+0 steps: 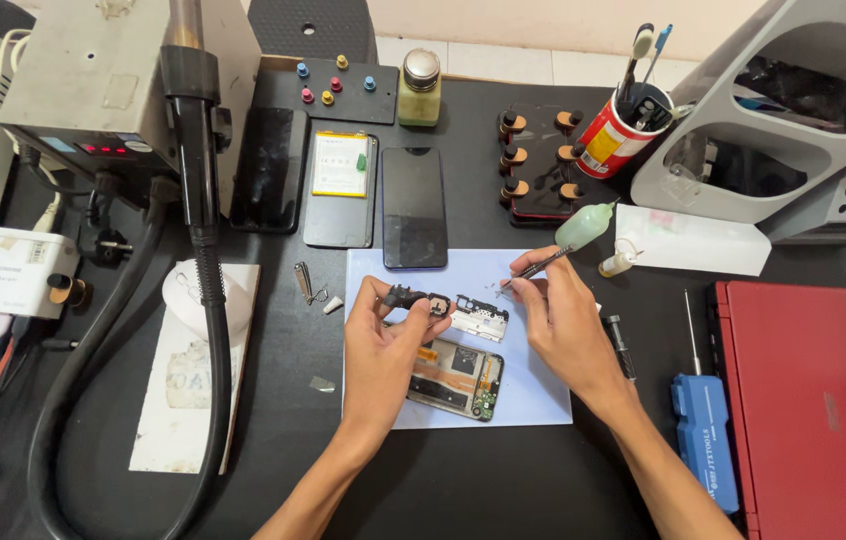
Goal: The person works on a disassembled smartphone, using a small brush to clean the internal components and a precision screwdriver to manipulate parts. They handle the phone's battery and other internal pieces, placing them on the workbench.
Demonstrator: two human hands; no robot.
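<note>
My left hand (383,345) pinches a small black phone part (413,298) between thumb and fingers, held just above a pale blue mat (533,385). My right hand (568,320) grips thin tweezers (535,270) whose tip points down-left at the mat beside a metal shield plate (481,317). Below my hands an opened phone body (455,378) lies with its circuit board and orange flex showing. Further back lie a black phone screen (414,207) and a back cover with a battery (341,188).
A hot-air station (93,85) and its black hose (205,300) occupy the left. A red laptop (818,400), blue screwdriver case (705,440), tool cup (621,130), green squeeze bottle (583,224), screw holder (541,160) and grey stand (773,130) crowd the right.
</note>
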